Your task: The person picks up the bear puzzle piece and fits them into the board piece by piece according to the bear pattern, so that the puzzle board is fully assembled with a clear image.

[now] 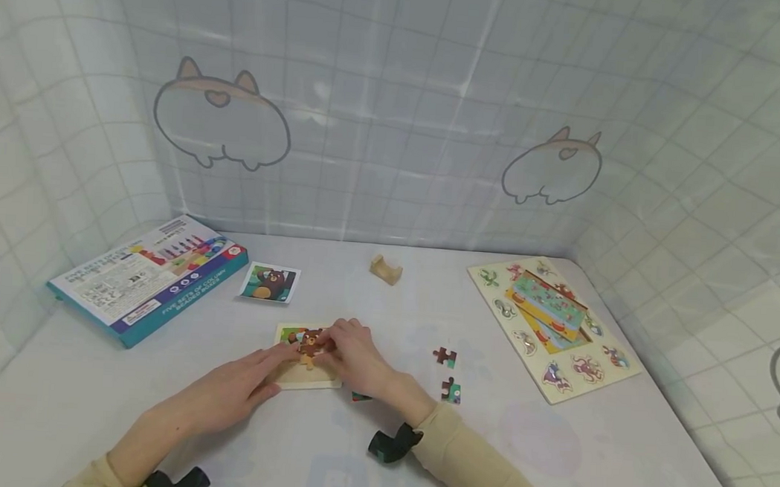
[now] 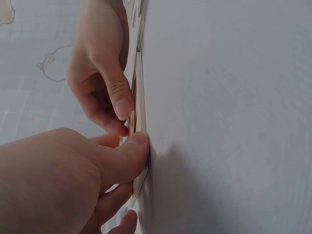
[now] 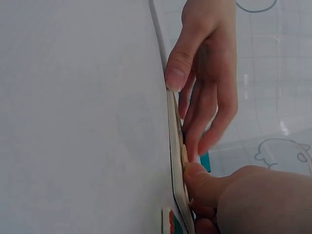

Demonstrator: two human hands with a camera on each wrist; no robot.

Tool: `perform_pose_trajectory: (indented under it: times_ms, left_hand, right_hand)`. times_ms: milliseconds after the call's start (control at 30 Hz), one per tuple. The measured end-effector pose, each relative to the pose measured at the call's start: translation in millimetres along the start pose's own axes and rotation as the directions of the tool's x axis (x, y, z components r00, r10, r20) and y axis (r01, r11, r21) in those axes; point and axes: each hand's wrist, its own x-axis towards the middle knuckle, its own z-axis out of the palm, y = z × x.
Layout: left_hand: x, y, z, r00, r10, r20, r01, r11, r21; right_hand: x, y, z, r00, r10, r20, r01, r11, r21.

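Observation:
A shallow wooden puzzle tray (image 1: 291, 379) lies in front of me with bear puzzle pieces (image 1: 310, 341) in its upper part. My left hand (image 1: 237, 387) rests at the tray's left side, fingers stretched over it and thumb against the near edge. From the right, my right hand (image 1: 356, 357) pinches a small puzzle piece (image 2: 132, 119) between thumb and fingertips, low over the tray; its fingers hide most of it. In the right wrist view, the left hand (image 3: 207, 78) reaches its fingertips close to the right thumb (image 3: 197, 170).
Loose puzzle pieces (image 1: 445, 357) lie right of the tray, one partly under my right wrist. Behind stand a bear picture card (image 1: 270, 283) and a small curved wooden block (image 1: 386, 270). A boxed toy set (image 1: 153, 274) is at left, a wooden animal board (image 1: 552, 328) with cards at right.

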Motion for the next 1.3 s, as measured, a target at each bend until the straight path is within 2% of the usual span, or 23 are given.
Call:
perform_pose_trajectory:
  times_ms: [200,833,1300]
  left_hand:
    - [-0.1,-1.8,-0.8,0.997,0.071,-0.005,-0.071,0.997,0.014]
    - [2.7,5.6,3.9,1.0,0.017,-0.007,-0.017,0.997,0.076]
    - [1.7,6.0,5.7,0.998,0.054,-0.024,-0.051,0.991,0.125]
  right_hand:
    - [0.9,-3.3,2.5,1.0,0.028,0.001,-0.028,0.999,-0.027]
    - [1.7,-1.7,5.8,0.996,0.025,-0.082,-0.028,0.999,-0.033]
    - [0.2,-3.2,5.6,0.996,0.039,-0.077,-0.04,0.999,-0.02]
